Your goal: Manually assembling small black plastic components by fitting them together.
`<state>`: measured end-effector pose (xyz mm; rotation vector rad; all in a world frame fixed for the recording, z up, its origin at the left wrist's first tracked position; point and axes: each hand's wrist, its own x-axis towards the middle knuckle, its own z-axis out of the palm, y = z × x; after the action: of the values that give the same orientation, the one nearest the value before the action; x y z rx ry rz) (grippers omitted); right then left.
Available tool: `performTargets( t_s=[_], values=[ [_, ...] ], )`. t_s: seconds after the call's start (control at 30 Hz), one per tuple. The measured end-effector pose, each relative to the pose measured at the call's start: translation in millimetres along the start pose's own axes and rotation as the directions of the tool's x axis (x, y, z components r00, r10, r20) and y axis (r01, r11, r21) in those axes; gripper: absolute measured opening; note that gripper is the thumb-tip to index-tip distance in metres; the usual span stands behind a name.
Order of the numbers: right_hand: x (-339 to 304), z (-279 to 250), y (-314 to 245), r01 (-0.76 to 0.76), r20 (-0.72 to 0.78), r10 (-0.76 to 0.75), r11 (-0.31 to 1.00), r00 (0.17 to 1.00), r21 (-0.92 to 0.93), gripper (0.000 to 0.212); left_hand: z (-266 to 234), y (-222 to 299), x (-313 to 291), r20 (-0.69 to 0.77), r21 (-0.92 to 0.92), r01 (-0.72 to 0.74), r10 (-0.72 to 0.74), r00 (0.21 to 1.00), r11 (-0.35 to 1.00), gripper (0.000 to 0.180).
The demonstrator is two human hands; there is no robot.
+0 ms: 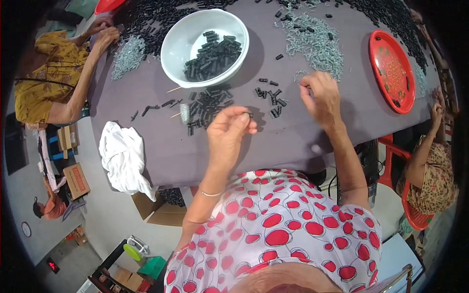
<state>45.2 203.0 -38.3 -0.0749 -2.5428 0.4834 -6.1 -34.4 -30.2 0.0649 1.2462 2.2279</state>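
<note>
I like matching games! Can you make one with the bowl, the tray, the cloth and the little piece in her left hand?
Things:
1. bowl
2. tray
3. cloth
4. small black piece

Descriptions:
A. red, at the table's right
B. pinched in the left hand
C. white, holds black pieces
D. crumpled at the table's near left edge

Pairs: 1-C, 2-A, 3-D, 4-B

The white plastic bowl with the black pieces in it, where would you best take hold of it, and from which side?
Probably the white plastic bowl by its thin raised rim on the near edge, from above: that edge faces the person's hands, and the black pieces lie piled toward the right.
</note>
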Motion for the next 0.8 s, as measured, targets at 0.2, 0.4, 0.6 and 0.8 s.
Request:
performTargets(
  t_s=[0.2,0.4,0.6,0.8],
  values=[
    [1,-27,-44,-0.178,0.122,0.132,0.812,0.984,0.556,0.023,18,5,1,-0.017,-0.025,0.105,-0.106,0.994,0.994,0.011],
    [3,-27,-68,-0.008,0.029,-0.009,0.838,1.000,0.545,0.021,23,-7,3,0.020,-0.042,0.125,-0.124,0.992,0.991,0.012],
    [4,-27,-72,0.095,-0.011,-0.101,0.887,0.995,0.451,0.021,22,-12,-2,0.046,0.001,0.068,-0.068,0.997,0.998,0.012],
    [1,-29,-72,0.042,0.039,-0.068,0.885,0.997,0.464,0.020,20,-9,-3,0.070,-0.073,0.150,-0.145,0.987,0.986,0.013]
  ],
)
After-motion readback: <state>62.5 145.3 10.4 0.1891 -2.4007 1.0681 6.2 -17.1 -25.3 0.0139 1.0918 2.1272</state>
